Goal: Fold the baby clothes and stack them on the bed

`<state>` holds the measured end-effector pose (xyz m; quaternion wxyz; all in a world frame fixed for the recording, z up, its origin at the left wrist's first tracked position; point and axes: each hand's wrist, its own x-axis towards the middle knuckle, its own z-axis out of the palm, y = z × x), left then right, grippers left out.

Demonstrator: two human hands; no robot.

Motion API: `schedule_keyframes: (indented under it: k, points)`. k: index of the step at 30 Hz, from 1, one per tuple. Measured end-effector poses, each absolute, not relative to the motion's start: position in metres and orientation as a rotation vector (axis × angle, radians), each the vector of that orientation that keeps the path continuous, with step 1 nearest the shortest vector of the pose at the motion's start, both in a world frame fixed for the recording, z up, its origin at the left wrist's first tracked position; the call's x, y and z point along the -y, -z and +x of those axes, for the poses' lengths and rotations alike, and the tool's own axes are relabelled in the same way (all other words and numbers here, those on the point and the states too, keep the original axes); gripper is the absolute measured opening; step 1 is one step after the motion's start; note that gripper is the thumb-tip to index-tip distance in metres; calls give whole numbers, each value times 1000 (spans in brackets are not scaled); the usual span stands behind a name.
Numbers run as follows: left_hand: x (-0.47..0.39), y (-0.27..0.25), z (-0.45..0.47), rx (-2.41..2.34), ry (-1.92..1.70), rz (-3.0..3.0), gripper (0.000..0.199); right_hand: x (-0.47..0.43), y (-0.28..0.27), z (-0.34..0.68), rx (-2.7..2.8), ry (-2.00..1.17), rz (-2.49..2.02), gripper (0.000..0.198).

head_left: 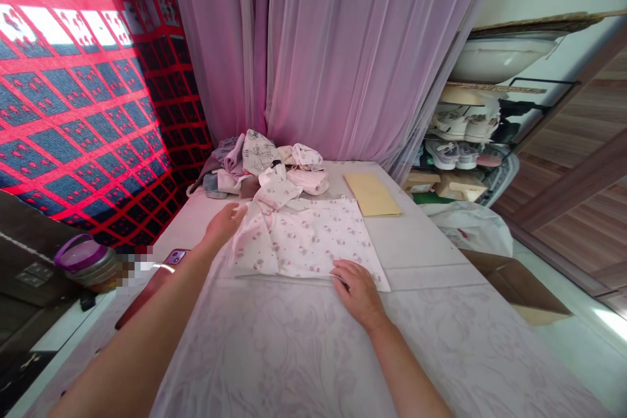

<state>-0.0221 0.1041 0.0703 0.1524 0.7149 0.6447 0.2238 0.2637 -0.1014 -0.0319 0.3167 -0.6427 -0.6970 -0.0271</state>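
Note:
A white cloth garment point(313, 235) with a small pinkish print lies spread on the covered bed-like surface, its right part flat and its far left part rumpled. At its left edge, my left hand point(225, 225) has its fingers drawn together on the fabric. My right hand point(357, 290) rests on the near edge towards the right corner, fingers laid over the cloth and slightly bent. Just beyond the garment is a heap of clothes point(259, 153), with a folded pink striped piece point(308, 181) at its right side.
A flat yellow folder-like sheet point(373, 194) lies to the right. By my left forearm is a phone point(176, 256). Purple curtains point(343, 46) hang behind. Right of the surface stand a shoe rack point(450, 153) and an open cardboard box point(514, 284); a purple-lidded container point(85, 258) is at left.

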Motion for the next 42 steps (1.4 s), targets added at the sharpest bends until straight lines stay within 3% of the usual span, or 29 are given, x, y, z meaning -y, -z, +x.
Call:
schedule_keyframes:
  k: [3, 6, 11, 14, 17, 22, 33, 38, 42]
  points:
    - [-69, -44, -43, -1857, -329, 2010, 54, 102, 32, 264, 1842, 70, -1704, 16]
    - [-32, -27, -59, -1776, -267, 2100, 58, 103, 31, 264, 1859, 64, -1726, 21]
    - [-6, -8, -55, -1772, -531, 1986, 71, 105, 23, 261, 1940, 72, -1706, 16]
    - [-8, -5, -49, -1494, -812, 1831, 65, 106, 17, 260, 1946, 80, -1697, 22]
    - [-13, -13, -54, -1219, -870, 1705, 70, 112, 11, 260, 1961, 56, -1749, 25]
    - [-8, -30, -82, -1234, -599, 1843, 60, 126, 1, 252, 2114, -34, -1873, 25]
    - [-4, -49, -83, -1463, 88, 2148, 42, 124, -36, 251, 2041, -607, -2014, 23]
    - [-17, -66, -67, -1790, 24, 2336, 39, 115, -29, 285, 1608, -265, -2441, 26]
    - [-26, -59, -32, -1544, -52, 2594, 38, 100, -23, 306, 1296, -188, -2733, 39]
